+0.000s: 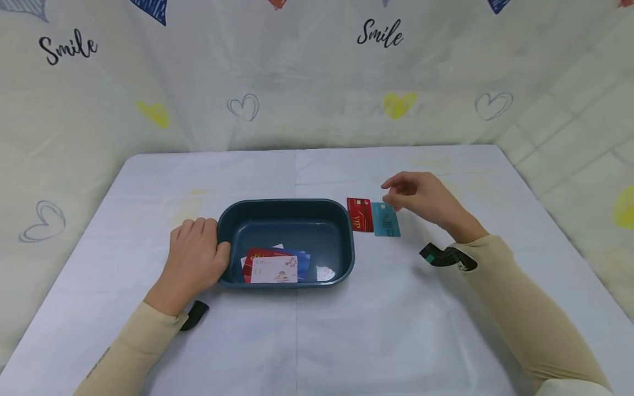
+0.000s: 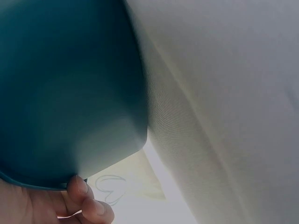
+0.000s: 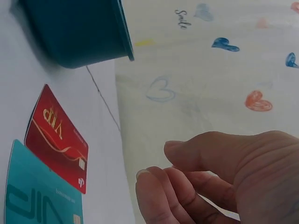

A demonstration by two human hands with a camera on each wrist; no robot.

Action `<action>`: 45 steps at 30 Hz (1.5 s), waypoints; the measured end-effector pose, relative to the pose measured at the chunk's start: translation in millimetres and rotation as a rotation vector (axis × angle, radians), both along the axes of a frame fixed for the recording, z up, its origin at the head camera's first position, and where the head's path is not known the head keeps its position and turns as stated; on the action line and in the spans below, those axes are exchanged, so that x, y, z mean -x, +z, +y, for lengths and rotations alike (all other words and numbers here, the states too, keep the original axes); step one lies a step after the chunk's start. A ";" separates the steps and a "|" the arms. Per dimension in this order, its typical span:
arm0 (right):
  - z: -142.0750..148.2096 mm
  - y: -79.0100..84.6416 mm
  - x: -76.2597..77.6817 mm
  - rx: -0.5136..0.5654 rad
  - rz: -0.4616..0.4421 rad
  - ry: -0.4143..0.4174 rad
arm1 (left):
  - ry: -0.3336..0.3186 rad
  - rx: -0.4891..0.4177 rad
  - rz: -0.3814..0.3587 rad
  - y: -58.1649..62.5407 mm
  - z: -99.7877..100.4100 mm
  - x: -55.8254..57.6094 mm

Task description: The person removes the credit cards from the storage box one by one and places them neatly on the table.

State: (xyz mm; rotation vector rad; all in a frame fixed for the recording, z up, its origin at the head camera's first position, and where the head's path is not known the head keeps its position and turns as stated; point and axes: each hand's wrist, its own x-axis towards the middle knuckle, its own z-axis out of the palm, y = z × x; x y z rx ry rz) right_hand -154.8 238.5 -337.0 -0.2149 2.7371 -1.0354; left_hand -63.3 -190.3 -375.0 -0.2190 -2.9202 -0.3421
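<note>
A dark teal plastic basin (image 1: 287, 206) stands on the table, and my left hand (image 1: 194, 258) grips its left rim. In the left wrist view, fingertips (image 2: 80, 185) show at the edge of the basin wall. Several bank-type cards lie in a loose pile inside, with a white flowered card (image 1: 274, 270) on top and a red card (image 1: 246, 270) partly under it. Just outside the basin's right wall lie a red VIP card (image 1: 360, 215) and a teal VIP card (image 1: 386, 221), side by side. Close over the teal card hovers my right hand (image 1: 418, 197), fingers loosely bent and nothing between them.
A white cloth covers the table (image 1: 317, 341). Behind it hangs a pale curtain (image 1: 317, 71) printed with hearts and "Smile". A black wrist device (image 1: 448, 257) sits at the right cuff, another (image 1: 195, 315) at the left.
</note>
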 end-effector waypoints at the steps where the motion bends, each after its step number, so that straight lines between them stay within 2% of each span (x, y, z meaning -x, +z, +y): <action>1: -2.1 2.4 -1.0 0.007 0.005 0.009 | 0.001 -0.002 -0.003 0.2 -0.2 0.3; 11: -22.4 17.5 -8.2 0.038 0.044 0.065 | 0.011 0.007 -0.026 2.1 0.3 1.4; 27: -61.1 33.1 -17.1 0.071 0.148 0.265 | 0.017 0.008 -0.034 -0.1 -1.1 1.3; 45: -102.5 32.0 -28.5 0.147 0.155 0.469 | 0.015 0.021 -0.035 -1.8 -2.9 3.0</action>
